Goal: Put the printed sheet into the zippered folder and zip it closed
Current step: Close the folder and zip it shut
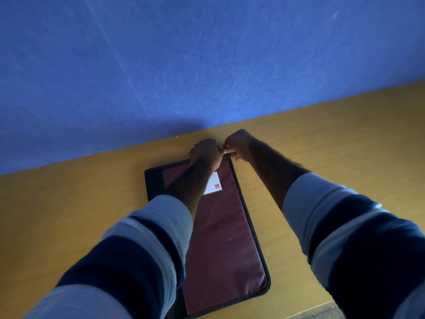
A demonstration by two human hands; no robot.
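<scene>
Left hand (pixel 205 152) grips the zippered folder (pixel 226 240) — far corner; right hand (pixel 238 146) pinches its zipper.

wooden table (pixel 80 203), maroon zippered folder (pixel 225 238) flat on it

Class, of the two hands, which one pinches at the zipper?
The right hand, pinching at the far right corner of the maroon zippered folder; the left hand only grips the folder's far edge.

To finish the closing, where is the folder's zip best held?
Pinch the pull at the zippered folder's far right corner, from the right, as the right hand seems to; the zip track runs along that edge. The left hand grips beside it.
</scene>
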